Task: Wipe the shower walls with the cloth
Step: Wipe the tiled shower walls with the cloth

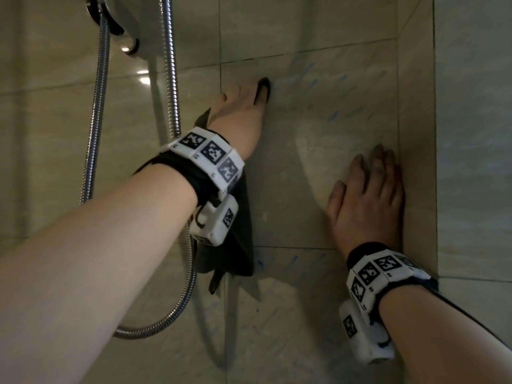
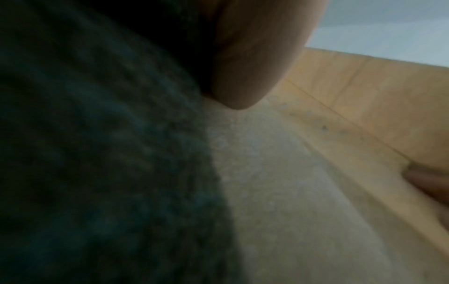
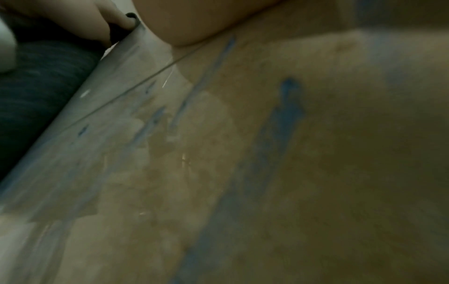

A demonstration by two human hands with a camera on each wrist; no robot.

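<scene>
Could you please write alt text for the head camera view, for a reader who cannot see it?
The left hand presses a dark cloth against a tiled shower wall streaked with blue marks; the right hand rests flat near the corner. A metal shower hose hangs left.

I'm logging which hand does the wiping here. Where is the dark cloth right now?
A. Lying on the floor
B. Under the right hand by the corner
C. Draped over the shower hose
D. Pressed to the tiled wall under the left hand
D: the head view shows the dark cloth between the left hand and the tiled wall, while the right hand lies bare on the tile.
</scene>
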